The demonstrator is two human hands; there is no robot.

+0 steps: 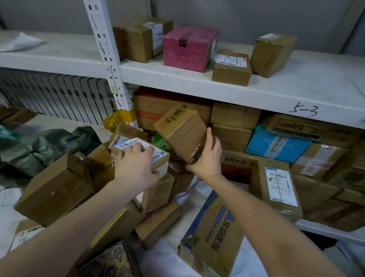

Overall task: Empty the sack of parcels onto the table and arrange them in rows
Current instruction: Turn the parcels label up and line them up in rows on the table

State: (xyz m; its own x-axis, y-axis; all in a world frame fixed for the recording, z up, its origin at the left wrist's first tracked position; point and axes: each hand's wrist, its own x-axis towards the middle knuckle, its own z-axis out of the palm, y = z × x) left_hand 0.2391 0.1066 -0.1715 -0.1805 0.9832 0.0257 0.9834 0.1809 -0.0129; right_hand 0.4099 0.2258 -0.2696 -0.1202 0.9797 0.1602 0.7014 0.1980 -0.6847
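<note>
Head view, right hand [208,158] grip holds tilted box [181,131], left hand [135,165] clasps labelled parcel [147,152] atop pile.

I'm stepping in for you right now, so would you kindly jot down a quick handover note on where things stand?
Right hand: holding a taped brown box tilted in the air, in front of the lower shelf.
Left hand: gripping a labelled box atop the heap.
Green sack: lies crumpled at left.
Done: parcels are out in a loose pile; four boxes sit on the upper shelf.
Left: sort the pile into rows.
</note>
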